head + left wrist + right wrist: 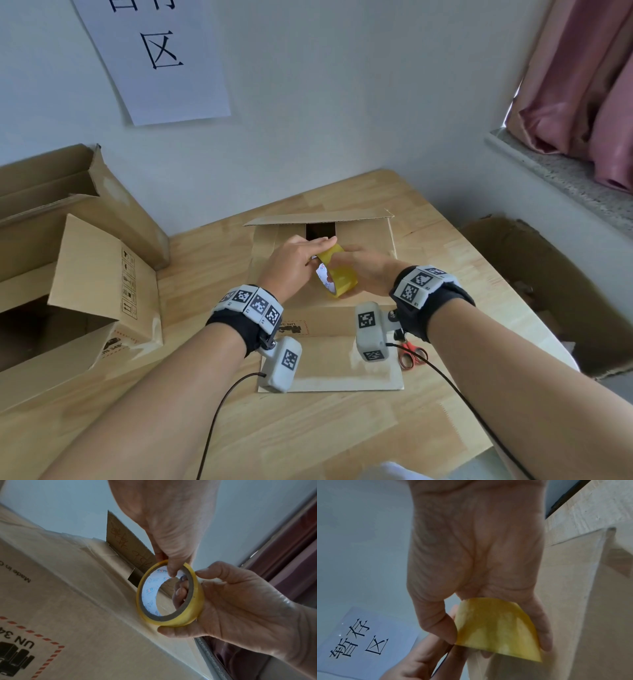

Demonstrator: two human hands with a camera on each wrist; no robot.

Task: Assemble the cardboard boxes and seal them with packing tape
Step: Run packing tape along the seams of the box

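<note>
Right hand [363, 274] grips the yellow tape roll [337, 275] on edge just above the box [363, 236], left hand [294, 263] pinches its top rim, and the unsealed flap gap lies straight beyond the roll.

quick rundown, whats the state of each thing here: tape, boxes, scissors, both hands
yellow packing tape roll: held off the box, no strip visibly pulled out
right hand: grips the roll, fingers through its core
left hand: pinches the roll's top edge
cardboard box on the wooden table: gap open between its top flaps, far flap raised
second cardboard box at left: flaps open
red-handled scissors: lying on the table, untouched
</note>
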